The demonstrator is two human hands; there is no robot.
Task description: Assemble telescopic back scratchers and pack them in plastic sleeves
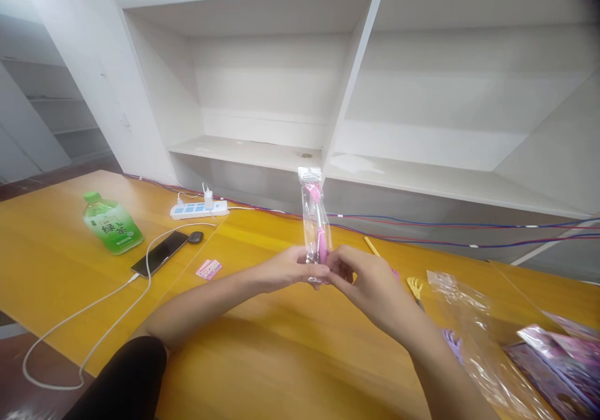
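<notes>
A pink back scratcher (321,239) with a short silver rod stands upright inside a narrow clear plastic bag (309,174), above the table. My left hand (290,269) pinches the bag's lower end, its thumb lying across the front. From the other side, the fingers of my right hand (360,276) are closed at the bag's lower right edge, by the pink handle. Past my right hand lie a yellow hand-shaped scratcher (414,287) and a purple one (452,344), both partly hidden by my arm.
Clear plastic wrapping (473,320) and printed packets (562,364) lie at the right. On the left are a green-tea bottle (115,227), a phone (162,254) with its white cable, a power strip (199,210) and small pink cards (209,269). White shelves (267,82) stand behind.
</notes>
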